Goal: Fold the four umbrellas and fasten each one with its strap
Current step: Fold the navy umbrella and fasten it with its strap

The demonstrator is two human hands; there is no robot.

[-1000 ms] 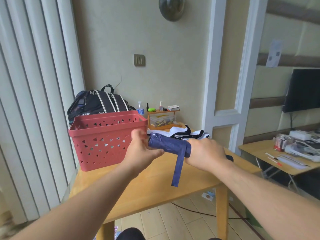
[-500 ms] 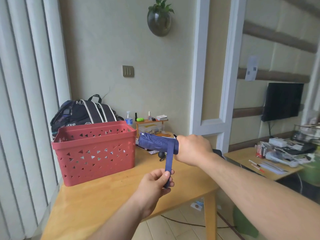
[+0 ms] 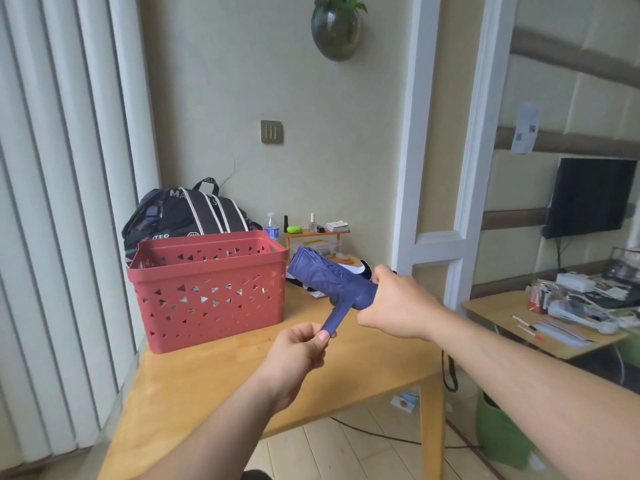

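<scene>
Holding the blue umbrella point(image 3: 325, 277) in the air above the desk point(image 3: 214, 375), my right hand point(image 3: 394, 306) is curled tight round its handle end, so the rolled canopy sticks out up and to the left, its far end close to the rim of the red basket point(image 3: 207, 289) without touching it. My left hand point(image 3: 298, 351) sits lower and nearer me, thumb and fingers pinching the free tip of the strap point(image 3: 341, 310). The strap runs taut from that pinch up to the roll, joining it just beside my right fist.

That is the relation the next move hangs on, as I judge it: the strap lies almost square to the umbrella's long axis, with the left hand below the roll, so winding means carrying the tip round the canopy. I cannot see the fastener. Behind the roll, dark and white fabric point(image 3: 360, 270) lies on the desk, possibly 1 of the other umbrellas.
</scene>
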